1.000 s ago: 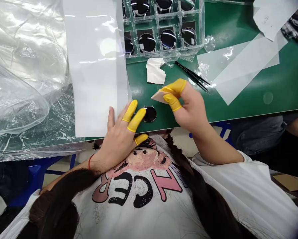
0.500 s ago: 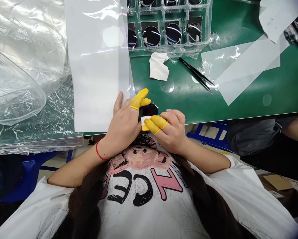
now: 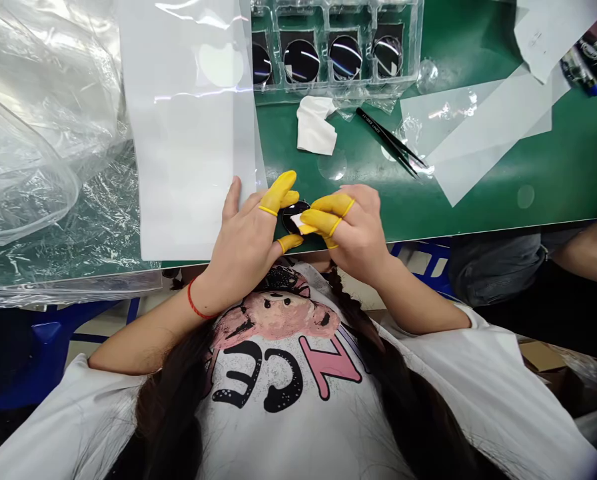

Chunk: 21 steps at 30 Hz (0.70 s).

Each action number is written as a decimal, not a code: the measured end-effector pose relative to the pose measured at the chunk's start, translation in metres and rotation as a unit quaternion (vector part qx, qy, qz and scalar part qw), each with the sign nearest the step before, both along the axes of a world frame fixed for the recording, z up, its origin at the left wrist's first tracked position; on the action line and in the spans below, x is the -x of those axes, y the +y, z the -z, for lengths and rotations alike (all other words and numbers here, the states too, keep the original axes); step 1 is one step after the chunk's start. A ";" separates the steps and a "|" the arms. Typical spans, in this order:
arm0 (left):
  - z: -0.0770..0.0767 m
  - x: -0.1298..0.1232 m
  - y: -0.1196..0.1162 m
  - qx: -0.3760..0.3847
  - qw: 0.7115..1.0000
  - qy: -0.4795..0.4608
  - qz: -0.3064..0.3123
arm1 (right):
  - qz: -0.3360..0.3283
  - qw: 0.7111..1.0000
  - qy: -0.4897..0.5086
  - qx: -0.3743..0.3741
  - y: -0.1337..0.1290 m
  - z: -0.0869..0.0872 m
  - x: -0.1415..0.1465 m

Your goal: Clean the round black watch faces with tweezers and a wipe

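My left hand [image 3: 243,233], its fingers in yellow finger cots, grips the left edge of a dark round lens [image 3: 294,217] between thumb and fingertips. My right hand [image 3: 352,223], also in yellow cots, pinches a small pale tab [image 3: 298,224] against the lens face. The hands nearly meet, and the cots hide part of the lens. Above them on the green mat [image 3: 478,200] lie a crumpled white tissue [image 3: 316,125], black tweezers [image 3: 391,143] and a clear film disc [image 3: 332,165].
A clear plastic tray [image 3: 336,90] holds dark lenses at the top. A white film sheet [image 3: 188,127] and clear plastic bags [image 3: 33,133] cover the left side. Film strips [image 3: 478,133] lie right. A co-worker's arm [image 3: 591,250] shows at the right edge.
My right hand has moved left and down from the mat's middle, bringing the pale tab onto the lens. My left hand has closed around the lens, which earlier lay beside its fingers.
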<state>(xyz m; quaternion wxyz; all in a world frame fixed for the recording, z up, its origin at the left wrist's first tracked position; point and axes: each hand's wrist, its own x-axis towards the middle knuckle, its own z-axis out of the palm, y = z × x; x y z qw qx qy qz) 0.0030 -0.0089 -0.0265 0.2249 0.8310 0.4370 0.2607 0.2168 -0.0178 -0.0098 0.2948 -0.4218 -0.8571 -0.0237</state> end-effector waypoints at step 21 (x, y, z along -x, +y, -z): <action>-0.002 -0.002 -0.004 -0.017 0.999 0.009 -0.038 | 0.211 0.947 0.231 0.070 -0.028 0.009 0.019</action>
